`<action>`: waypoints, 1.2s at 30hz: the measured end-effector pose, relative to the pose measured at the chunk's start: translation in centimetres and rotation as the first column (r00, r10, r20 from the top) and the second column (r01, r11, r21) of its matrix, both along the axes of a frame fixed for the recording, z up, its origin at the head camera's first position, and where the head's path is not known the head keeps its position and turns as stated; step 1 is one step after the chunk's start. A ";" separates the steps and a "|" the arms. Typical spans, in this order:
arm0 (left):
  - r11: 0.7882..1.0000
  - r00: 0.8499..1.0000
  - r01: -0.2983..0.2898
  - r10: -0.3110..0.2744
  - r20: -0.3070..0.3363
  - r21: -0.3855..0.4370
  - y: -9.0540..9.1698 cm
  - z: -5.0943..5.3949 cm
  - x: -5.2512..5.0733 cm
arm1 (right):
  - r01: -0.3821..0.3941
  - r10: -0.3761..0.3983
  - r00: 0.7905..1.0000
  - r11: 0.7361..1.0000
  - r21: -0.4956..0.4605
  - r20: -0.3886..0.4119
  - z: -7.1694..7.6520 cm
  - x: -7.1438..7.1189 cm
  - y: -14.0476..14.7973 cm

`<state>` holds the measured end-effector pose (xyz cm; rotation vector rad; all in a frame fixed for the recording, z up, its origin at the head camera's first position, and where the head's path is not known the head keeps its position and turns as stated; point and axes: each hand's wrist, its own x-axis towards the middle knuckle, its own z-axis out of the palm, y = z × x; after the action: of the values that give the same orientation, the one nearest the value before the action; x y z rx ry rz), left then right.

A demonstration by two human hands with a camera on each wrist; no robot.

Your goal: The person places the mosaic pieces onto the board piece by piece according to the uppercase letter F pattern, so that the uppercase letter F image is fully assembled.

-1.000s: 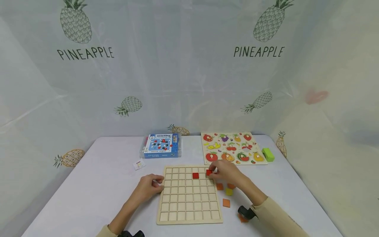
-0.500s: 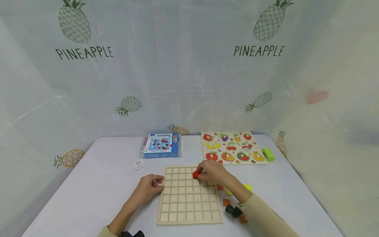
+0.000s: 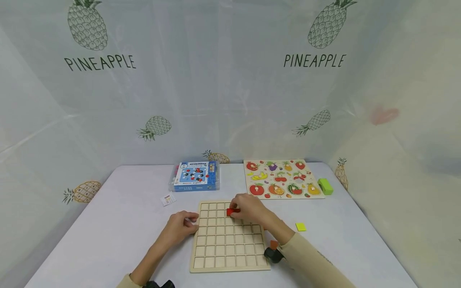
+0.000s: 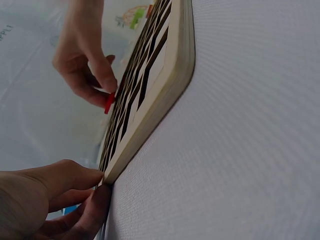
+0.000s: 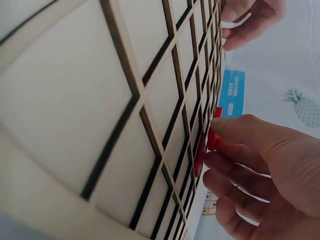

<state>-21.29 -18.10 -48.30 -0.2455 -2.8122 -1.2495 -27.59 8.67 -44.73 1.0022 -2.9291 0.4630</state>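
A pale wooden grid board [image 3: 230,239] lies flat on the table. My left hand [image 3: 178,229] grips its left edge, with the thumb on the rim and the fingers against the side in the left wrist view. Over the board's upper rows, my right hand [image 3: 249,208] pinches a red square tile [image 5: 216,127] between thumb and index finger. The held tile [image 4: 109,103] is tilted, seen edge-on in the left wrist view. Another red tile [image 5: 200,156] sits in a grid cell just beside it, partly hidden by my right fingers in the head view.
To the right of the board lie a yellow tile [image 3: 300,227] and an orange tile [image 3: 273,245], partly covered by the sleeve. Behind stand a blue boxed kit [image 3: 194,177], a fruit puzzle board [image 3: 282,180] and a green block [image 3: 325,187]. A small card [image 3: 168,199] lies left.
My right hand has carried the red tile leftward across the board's upper rows, from the right edge to just past the other red tile. My left hand stays at the left edge.
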 end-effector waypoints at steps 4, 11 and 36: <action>1.000 1.000 -0.002 0.002 -0.004 -0.004 0.0 0.0 0.0 | 0.019 -0.019 0.999 1.000 -0.002 0.033 -0.1 0.1 -0.3; 1.000 1.000 -0.004 0.004 -0.002 0.001 -0.1 -0.2 0.1 | 0.039 -0.039 0.998 0.999 0.017 0.049 -0.3 0.0 -0.6; 1.000 1.000 -0.001 0.001 0.002 0.016 -0.2 0.0 0.1 | 0.035 -0.034 0.999 0.999 -0.022 0.035 0.1 0.0 0.6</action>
<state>-21.19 -18.31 -48.32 -0.2422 -2.8020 -1.2727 -27.62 9.29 -44.63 0.9488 -2.9591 0.5167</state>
